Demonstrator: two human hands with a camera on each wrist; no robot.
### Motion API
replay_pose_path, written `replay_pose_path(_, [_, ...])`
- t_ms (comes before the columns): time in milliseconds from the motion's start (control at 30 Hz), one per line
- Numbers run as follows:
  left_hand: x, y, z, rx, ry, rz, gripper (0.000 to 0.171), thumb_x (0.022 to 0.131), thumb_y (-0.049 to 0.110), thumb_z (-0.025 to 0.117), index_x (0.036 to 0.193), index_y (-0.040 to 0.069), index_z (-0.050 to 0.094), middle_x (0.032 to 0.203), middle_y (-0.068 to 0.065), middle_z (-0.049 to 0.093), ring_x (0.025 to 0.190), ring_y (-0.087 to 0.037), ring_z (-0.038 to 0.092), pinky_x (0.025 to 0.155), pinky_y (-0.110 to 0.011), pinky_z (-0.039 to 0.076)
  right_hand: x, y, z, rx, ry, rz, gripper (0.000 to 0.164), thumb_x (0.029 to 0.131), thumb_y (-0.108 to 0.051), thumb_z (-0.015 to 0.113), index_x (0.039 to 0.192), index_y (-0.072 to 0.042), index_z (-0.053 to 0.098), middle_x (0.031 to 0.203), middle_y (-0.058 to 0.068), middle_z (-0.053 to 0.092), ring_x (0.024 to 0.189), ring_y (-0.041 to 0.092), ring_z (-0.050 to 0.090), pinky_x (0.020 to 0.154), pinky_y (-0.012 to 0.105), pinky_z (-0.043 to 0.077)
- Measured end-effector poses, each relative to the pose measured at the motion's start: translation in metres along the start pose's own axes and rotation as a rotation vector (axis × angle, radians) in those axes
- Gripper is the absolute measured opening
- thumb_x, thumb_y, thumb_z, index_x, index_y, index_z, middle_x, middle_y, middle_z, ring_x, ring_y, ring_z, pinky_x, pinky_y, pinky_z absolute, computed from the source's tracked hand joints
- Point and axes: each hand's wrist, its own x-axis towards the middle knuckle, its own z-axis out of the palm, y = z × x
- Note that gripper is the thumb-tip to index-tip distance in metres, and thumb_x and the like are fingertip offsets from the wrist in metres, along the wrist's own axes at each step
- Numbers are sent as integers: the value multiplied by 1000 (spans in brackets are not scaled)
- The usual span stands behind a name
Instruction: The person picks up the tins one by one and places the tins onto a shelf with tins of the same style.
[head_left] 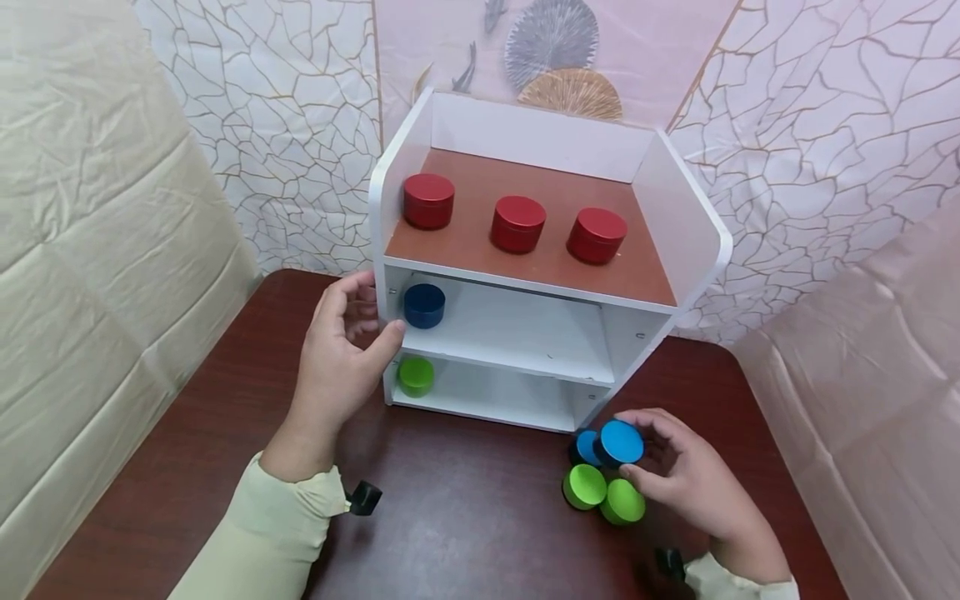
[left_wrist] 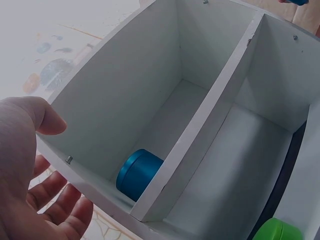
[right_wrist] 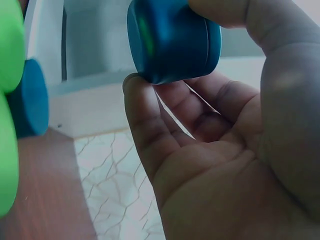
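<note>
My right hand (head_left: 686,467) pinches a round blue tin (head_left: 621,442) between thumb and fingers, low by the shelf's front right corner. Right beside it are another blue tin (head_left: 585,447), partly hidden, and two green tins, one nearer the shelf (head_left: 585,486) and one nearer me (head_left: 623,502). My left hand (head_left: 341,350) grips the left side panel of the white shelf unit (head_left: 380,217), thumb at the front edge and fingers along the outside. Near that thumb, a dark blue tin (head_left: 424,307) stands on the middle shelf, with a green tin (head_left: 416,377) below it.
Three red tins, left (head_left: 428,202), middle (head_left: 517,225) and right (head_left: 596,236), stand on the brown top board (head_left: 480,179). The unit rests on a dark wooden table (head_left: 450,500), against a patterned backdrop (head_left: 300,125). Pale cloth (head_left: 90,208) hangs at both sides.
</note>
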Motion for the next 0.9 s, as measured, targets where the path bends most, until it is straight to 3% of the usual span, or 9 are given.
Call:
replay_pose_path(267, [1, -1, 1, 7, -9, 0, 62, 100, 19, 82, 157, 18, 56, 140, -5, 59, 125, -17, 61, 103, -20, 56, 6, -29, 4, 10, 14, -134, 65, 88, 2, 93, 146, -8, 68, 134, 2, 69, 112, 10, 75, 97, 19, 63])
replay_pose_path(367, [1, -2, 1, 5, -12, 1, 62, 100, 19, 82, 157, 18, 56, 140, -5, 59, 124, -17, 60, 103, -21, 56, 10, -40, 8, 24, 11, -162, 66, 88, 3, 93, 148, -12, 68, 134, 4, 69, 113, 10, 75, 97, 20, 64])
replay_pose_path(700, [0, -1, 0, 24, -18, -4, 63, 101, 19, 81, 158, 18, 55, 141, -5, 58, 126, -17, 61, 103, -22, 56, 24, -71, 24, 39, 60, -165, 67, 88, 0, 94, 148, -21, 70, 134, 1, 69, 112, 13, 74, 94, 24, 66])
replay_pose_path(900, [1, 0, -1, 34, -18, -5, 63, 101, 21, 80, 159, 19, 55, 141, -5, 58, 126, -18, 60, 104, -22, 56, 38, -80, 29, 49, 40, -177, 65, 90, -2, 93, 148, -17, 70, 135, -2, 69, 111, 16, 71, 87, 26, 67])
